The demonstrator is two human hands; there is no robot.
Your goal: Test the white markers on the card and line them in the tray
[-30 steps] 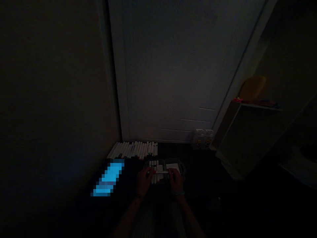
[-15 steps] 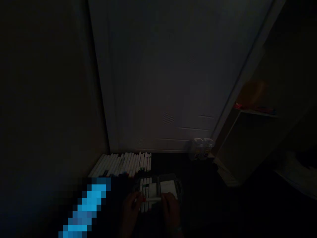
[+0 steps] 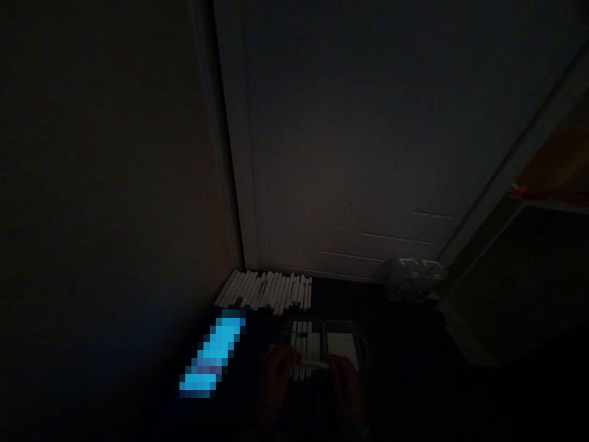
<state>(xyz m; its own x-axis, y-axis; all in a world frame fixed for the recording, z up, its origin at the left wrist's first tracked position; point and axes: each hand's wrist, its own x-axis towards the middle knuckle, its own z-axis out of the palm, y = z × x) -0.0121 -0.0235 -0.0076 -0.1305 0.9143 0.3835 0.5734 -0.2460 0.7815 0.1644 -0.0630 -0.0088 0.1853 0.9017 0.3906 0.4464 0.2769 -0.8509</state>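
The room is very dark. A white marker with a red band (image 3: 315,364) lies roughly level between my two hands. My left hand (image 3: 276,371) is closed on its red end, and my right hand (image 3: 344,377) has its fingers closed at the other end. Beneath the marker is an open two-part plastic case (image 3: 363,347). Several white markers (image 3: 302,341) stand side by side in its left half, one with a green band. A pale flat surface (image 3: 343,347) shows in the right half. My fingertips are hard to make out.
A row of several white markers (image 3: 267,291) lies behind the case, against the wall. Left of my hands is a bright blue, pixelated screen shape (image 3: 212,353). Two clear containers (image 3: 418,276) stand at the back right. An orange object (image 3: 561,162) rests on a shelf.
The camera view has swung left, so everything sits farther right in the picture. Both hands still hold the marker over the case.
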